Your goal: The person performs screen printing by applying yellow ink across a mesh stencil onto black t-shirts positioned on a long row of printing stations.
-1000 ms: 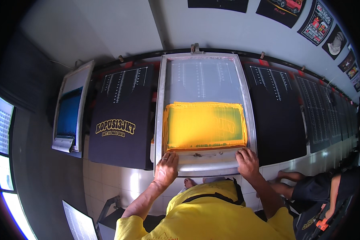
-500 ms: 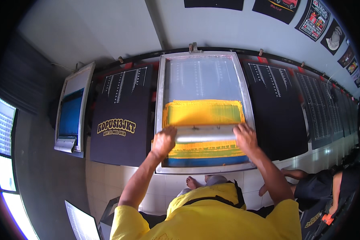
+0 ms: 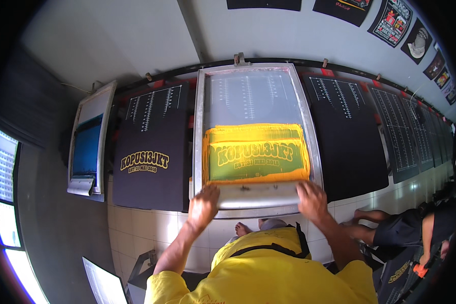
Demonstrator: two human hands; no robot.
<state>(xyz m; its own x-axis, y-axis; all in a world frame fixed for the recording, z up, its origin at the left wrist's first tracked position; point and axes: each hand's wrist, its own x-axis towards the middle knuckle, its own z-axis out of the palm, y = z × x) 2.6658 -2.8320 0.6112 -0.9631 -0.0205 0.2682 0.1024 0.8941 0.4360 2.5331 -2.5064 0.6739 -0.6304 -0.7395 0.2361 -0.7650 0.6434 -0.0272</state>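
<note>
A metal squeegee (image 3: 258, 196) lies across the near end of a screen printing frame (image 3: 199, 116). My left hand (image 3: 204, 206) grips its left end, and my right hand (image 3: 313, 199) grips its right end. Yellow ink (image 3: 261, 133) coats the mesh beyond the squeegee, thickest along the top band and the right side. Lettering shows through the inked mesh in the middle. A clamp (image 3: 239, 59) sits at the frame's far edge. The squeegee's lower edge and whatever lies beneath the frame are hidden.
On the left, a dark printing board (image 3: 149, 190) bears black fabric with yellow-edged lettering; another board (image 3: 347, 152) stands right. A second screen frame (image 3: 106, 121) with blue mesh and its own squeegee (image 3: 81, 186) is far left. At lower right, another person's hand holds an orange tool (image 3: 419, 269).
Both my hands have drawn the squeegee toward me, from the middle of the ink to the frame's near end. The lettering in the mesh has come into view behind it.
</note>
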